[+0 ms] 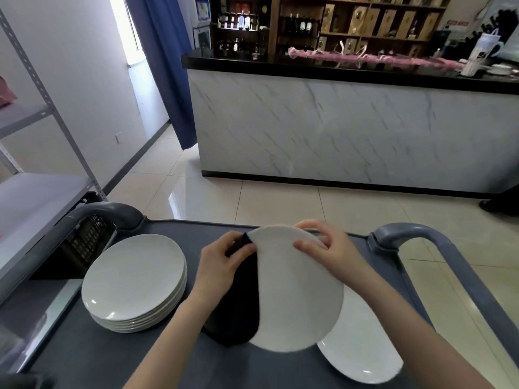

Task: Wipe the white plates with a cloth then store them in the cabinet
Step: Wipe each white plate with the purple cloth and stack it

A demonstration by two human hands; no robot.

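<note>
**A:** Where is the plate that is being wiped?

**B:** The white plate [300, 299] is held up above the grey cart [84, 346], over its right half, with its face tilted toward the camera.

**A:** And the hands?

**B:** The right hand [328, 248] grasps the plate's far rim, with the thumb on the near face and the fingers curled over the edge. The left hand [224, 259] clutches a black cloth [238, 304] against the plate's left rim. The cloth hangs down along that side and covers part of the plate.

**A:** Is the cloth wrapped round the rim?

**B:** It seems to be folded over the rim under the thumb, but the dark fabric hides the edge there, so I cannot tell for sure.

**A:** Any other plates?

**B:** A stack of white plates [134, 279] sits on the cart's left side, just beside the left forearm. A single flat plate [362, 346] lies on the cart under the held one and is partly hidden by it.

**A:** What is around the cart?

**B:** A black basket [84, 242] stands at its far left corner, beside the curved handle [112, 213]. A metal shelf unit [33, 192] is on the left. Across the tiled floor stands a marble-fronted counter [337, 130] with a dark top, and a blue curtain [168, 80] hangs beside it.
</note>
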